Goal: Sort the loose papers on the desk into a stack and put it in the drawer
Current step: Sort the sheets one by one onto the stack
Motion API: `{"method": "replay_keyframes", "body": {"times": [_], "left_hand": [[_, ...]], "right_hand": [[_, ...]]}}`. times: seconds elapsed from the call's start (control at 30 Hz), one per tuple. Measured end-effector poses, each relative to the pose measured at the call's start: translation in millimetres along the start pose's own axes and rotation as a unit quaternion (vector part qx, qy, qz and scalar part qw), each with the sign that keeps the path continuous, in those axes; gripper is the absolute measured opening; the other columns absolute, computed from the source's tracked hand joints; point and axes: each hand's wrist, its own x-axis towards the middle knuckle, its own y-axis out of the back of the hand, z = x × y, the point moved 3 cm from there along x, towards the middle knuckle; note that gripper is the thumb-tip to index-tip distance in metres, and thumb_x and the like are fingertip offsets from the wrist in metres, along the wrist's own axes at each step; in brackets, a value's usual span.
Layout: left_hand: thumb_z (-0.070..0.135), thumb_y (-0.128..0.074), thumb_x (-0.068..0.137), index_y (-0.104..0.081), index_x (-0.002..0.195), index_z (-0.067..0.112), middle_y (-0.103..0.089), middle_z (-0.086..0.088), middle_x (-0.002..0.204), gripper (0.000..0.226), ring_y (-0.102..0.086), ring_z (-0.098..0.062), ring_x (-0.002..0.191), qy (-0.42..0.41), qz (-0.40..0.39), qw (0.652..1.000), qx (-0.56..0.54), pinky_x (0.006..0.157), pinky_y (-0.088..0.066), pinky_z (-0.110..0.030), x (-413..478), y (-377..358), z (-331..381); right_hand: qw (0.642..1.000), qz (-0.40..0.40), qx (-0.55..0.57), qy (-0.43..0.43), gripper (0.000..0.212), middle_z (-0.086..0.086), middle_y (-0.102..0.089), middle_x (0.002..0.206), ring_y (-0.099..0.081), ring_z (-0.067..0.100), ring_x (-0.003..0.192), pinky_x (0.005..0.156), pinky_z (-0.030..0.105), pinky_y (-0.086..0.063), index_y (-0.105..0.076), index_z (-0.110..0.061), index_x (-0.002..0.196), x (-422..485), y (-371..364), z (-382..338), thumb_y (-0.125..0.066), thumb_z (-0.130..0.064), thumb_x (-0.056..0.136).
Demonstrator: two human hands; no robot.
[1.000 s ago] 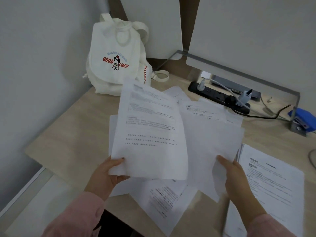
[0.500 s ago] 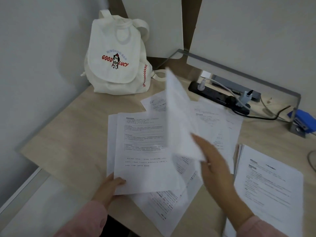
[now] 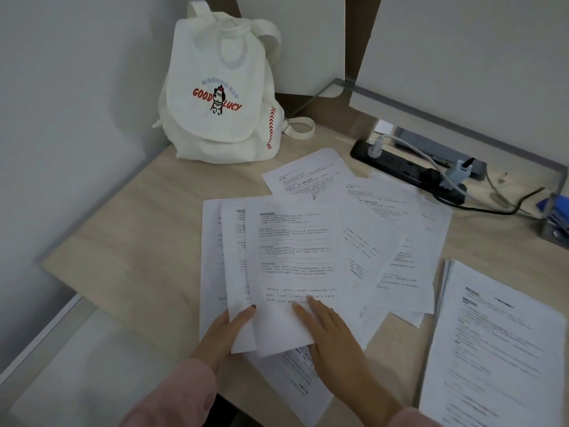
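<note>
I am watching the sheet (image 3: pixel 295 257) lifted a moment ago settling onto the fanned papers (image 3: pixel 385 217) on the table (image 3: pixel 129 235), left hand (image 3: pixel 226 331) pinching their corner, right hand (image 3: pixel 332 331) pressing flat; stacking is only beginning.

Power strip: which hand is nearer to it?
Right. The right hand lies flat on the loose papers, nearer the camera than the power strip and to its left. The left hand pinches their lower left edge, even farther left.
</note>
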Motion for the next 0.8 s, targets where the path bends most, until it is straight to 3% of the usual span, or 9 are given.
{"method": "replay_keyframes", "body": {"times": [0.1, 0.2, 0.3, 0.37, 0.43, 0.53, 0.63, 0.7, 0.8], "left_hand": [[0.055, -0.069, 0.066, -0.056, 0.120, 0.024, -0.065, 0.001, 0.115, 0.064, -0.060, -0.022, 0.108, 0.015, -0.016, 1.000, -0.008, 0.102, -0.044, -0.043, -2, -4, 0], [0.042, -0.066, 0.079, -0.057, 0.122, 0.020, -0.065, -0.001, 0.117, 0.049, -0.060, -0.023, 0.108, 0.013, -0.012, 0.999, -0.027, 0.102, -0.044, -0.044, 0, -5, 0], [0.022, -0.060, 0.087, -0.059, 0.118, 0.018, -0.066, -0.001, 0.108, 0.031, -0.061, -0.020, 0.099, -0.008, 0.006, 1.000, -0.007, 0.093, -0.048, -0.039, 2, -3, 2], [0.015, -0.057, 0.089, -0.059, 0.111, 0.019, -0.064, 0.001, 0.098, 0.022, -0.059, -0.014, 0.086, -0.035, 0.037, 0.998, 0.025, 0.081, -0.047, -0.034, 1, 0, 6], [0.012, -0.056, 0.089, -0.058, 0.112, 0.017, -0.062, 0.000, 0.097, 0.023, -0.057, -0.014, 0.084, -0.066, 0.069, 0.994, 0.048, 0.081, -0.043, -0.032, 1, 6, 10], [0.012, -0.053, 0.091, -0.058, 0.118, 0.011, -0.059, -0.007, 0.106, 0.028, -0.053, -0.021, 0.093, -0.092, 0.116, 0.985, 0.089, 0.083, -0.038, -0.030, 0, 19, 11], [0.010, -0.049, 0.092, -0.054, 0.124, 0.006, -0.058, -0.014, 0.117, 0.032, -0.050, -0.022, 0.096, -0.096, 0.159, 0.976, 0.113, 0.083, -0.036, -0.031, 2, 30, 10], [0.009, -0.047, 0.093, -0.051, 0.127, 0.006, -0.056, -0.016, 0.123, 0.035, -0.051, -0.026, 0.101, -0.086, 0.176, 0.973, 0.123, 0.085, -0.036, -0.031, 4, 34, 7], [0.007, -0.047, 0.093, -0.049, 0.129, 0.005, -0.055, -0.017, 0.129, 0.036, -0.051, -0.033, 0.115, -0.067, 0.175, 0.973, 0.136, 0.090, -0.036, -0.034, 7, 36, 2]], "right_hand": [[0.997, -0.021, 0.066, 0.025, 0.053, 0.007, -0.045, 0.144, -0.047, 0.024, 0.129, 0.107, 0.037, -0.026, -0.030, -0.033, 0.142, 5, -5, -2, -0.031, -0.027, 0.089], [0.993, -0.064, 0.079, 0.062, 0.053, 0.001, -0.020, 0.156, -0.022, 0.017, 0.142, 0.114, 0.026, -0.006, -0.009, -0.044, 0.142, 9, -8, -10, -0.022, -0.041, 0.090], [0.970, -0.142, 0.194, 0.041, 0.064, -0.010, -0.008, 0.156, -0.008, 0.006, 0.143, 0.113, 0.016, -0.002, -0.004, -0.046, 0.137, 9, -5, -11, -0.044, -0.039, 0.088], [0.920, -0.132, 0.368, -0.034, 0.066, -0.013, -0.020, 0.151, -0.017, 0.003, 0.139, 0.114, 0.021, -0.012, -0.020, -0.043, 0.138, 10, 8, -6, -0.052, -0.024, 0.083], [0.874, -0.001, 0.454, -0.173, 0.056, -0.006, -0.037, 0.140, -0.034, 0.010, 0.131, 0.111, 0.031, -0.029, -0.035, -0.031, 0.136, 13, 24, 16, -0.051, -0.017, 0.083], [0.769, 0.108, 0.506, -0.375, 0.037, 0.005, -0.055, 0.119, -0.054, 0.023, 0.106, 0.081, 0.031, -0.044, -0.049, -0.015, 0.125, 10, 34, 55, -0.050, -0.010, 0.088], [0.662, 0.122, 0.609, -0.420, 0.006, 0.008, -0.053, 0.083, -0.050, 0.019, 0.077, 0.070, 0.026, -0.043, -0.051, -0.010, 0.080, 7, 40, 70, -0.049, -0.006, 0.084], [0.591, 0.129, 0.661, -0.444, 0.022, 0.009, -0.047, 0.071, -0.047, 0.019, 0.067, 0.068, 0.027, -0.045, -0.047, -0.009, 0.067, 11, 38, 72, -0.046, 0.002, 0.086], [0.589, 0.097, 0.662, -0.453, 0.026, 0.009, -0.045, 0.064, -0.042, 0.019, 0.056, 0.055, 0.023, -0.043, -0.047, -0.010, 0.062, 20, 35, 67, -0.050, 0.003, 0.085]]}}
